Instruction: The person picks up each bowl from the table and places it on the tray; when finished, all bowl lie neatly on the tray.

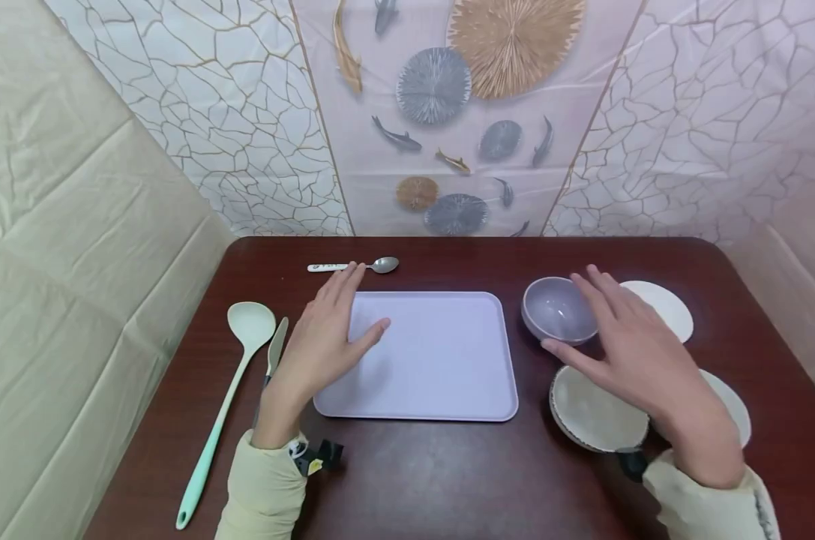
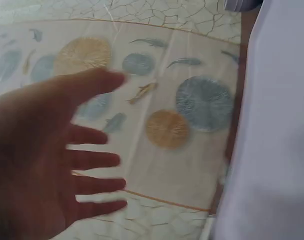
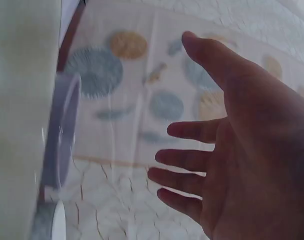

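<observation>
My left hand hovers over the left edge of a pale lavender tray, its fingers straight and thumb spread. Above the dishes on the right, my right hand is held the same way. Nothing is in either palm, as the left hand and right hand show in the wrist views. A grey-purple bowl stands by the right fingertips. Below that hand is a cream bowl with a dark rim, partly covered by the wrist.
A mint-handled ladle and a knife lie left of the tray. Behind it is a spoon. On the right are a white plate and another white dish, both partly hidden. A patterned cloth hangs behind the table.
</observation>
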Tool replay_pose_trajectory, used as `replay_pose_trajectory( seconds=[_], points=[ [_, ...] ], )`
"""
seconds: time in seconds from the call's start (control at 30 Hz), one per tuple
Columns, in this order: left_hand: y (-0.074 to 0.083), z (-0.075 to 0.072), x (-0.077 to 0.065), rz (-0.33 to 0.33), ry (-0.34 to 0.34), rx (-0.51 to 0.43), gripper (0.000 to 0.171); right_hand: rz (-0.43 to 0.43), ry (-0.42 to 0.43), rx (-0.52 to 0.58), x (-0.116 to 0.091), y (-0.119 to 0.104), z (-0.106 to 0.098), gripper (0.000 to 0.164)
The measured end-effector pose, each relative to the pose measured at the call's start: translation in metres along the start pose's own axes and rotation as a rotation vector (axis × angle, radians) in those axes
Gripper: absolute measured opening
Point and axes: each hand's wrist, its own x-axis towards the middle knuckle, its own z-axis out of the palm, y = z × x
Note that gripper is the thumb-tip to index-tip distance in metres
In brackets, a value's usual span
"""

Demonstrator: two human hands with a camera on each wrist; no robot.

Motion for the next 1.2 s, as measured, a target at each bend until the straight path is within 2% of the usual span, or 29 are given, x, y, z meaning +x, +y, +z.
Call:
replay_pose_trajectory(
  seconds=[0.1, 0.17, 0.3, 0.4, 0.53, 0.63, 0.73, 0.9, 1.1, 1.2],
  points=[
    [-0.009, 0.003, -0.008, -0.055, 0.053, -0.220, 0.073, 0.047, 0.009, 0.045, -0.015, 0.009, -0.010, 0.097],
    [-0.016, 0.008, -0.016, -0.115, 0.056, -0.335, 0.071, 0.095, -0.001, 0.079, -0.028, 0.018, -0.015, 0.099],
    [-0.030, 0.022, -0.034, -0.229, 0.008, -0.439, 0.081, 0.200, -0.010, 0.159, -0.060, 0.041, -0.022, 0.099],
    [-0.039, 0.032, -0.048, -0.320, -0.035, -0.515, 0.089, 0.266, 0.002, 0.209, -0.085, 0.061, -0.019, 0.100],
    [-0.050, 0.042, -0.063, -0.455, -0.044, -0.672, 0.093, 0.286, 0.051, 0.265, -0.110, 0.084, -0.005, 0.103],
    [-0.057, 0.049, -0.072, -0.506, -0.043, -0.775, 0.093, 0.266, 0.100, 0.308, -0.124, 0.099, 0.008, 0.106],
    [-0.060, 0.054, -0.077, -0.505, -0.049, -0.812, 0.094, 0.264, 0.127, 0.342, -0.135, 0.107, 0.020, 0.111],
    [-0.066, 0.056, -0.082, -0.475, -0.086, -0.750, 0.104, 0.262, 0.148, 0.383, -0.145, 0.112, 0.035, 0.121],
    [-0.075, 0.059, -0.086, -0.341, -0.132, -0.621, 0.123, 0.297, 0.183, 0.411, -0.150, 0.112, 0.044, 0.131],
    [-0.077, 0.060, -0.088, -0.299, -0.144, -0.585, 0.129, 0.328, 0.187, 0.411, -0.152, 0.113, 0.047, 0.131]
  ],
)
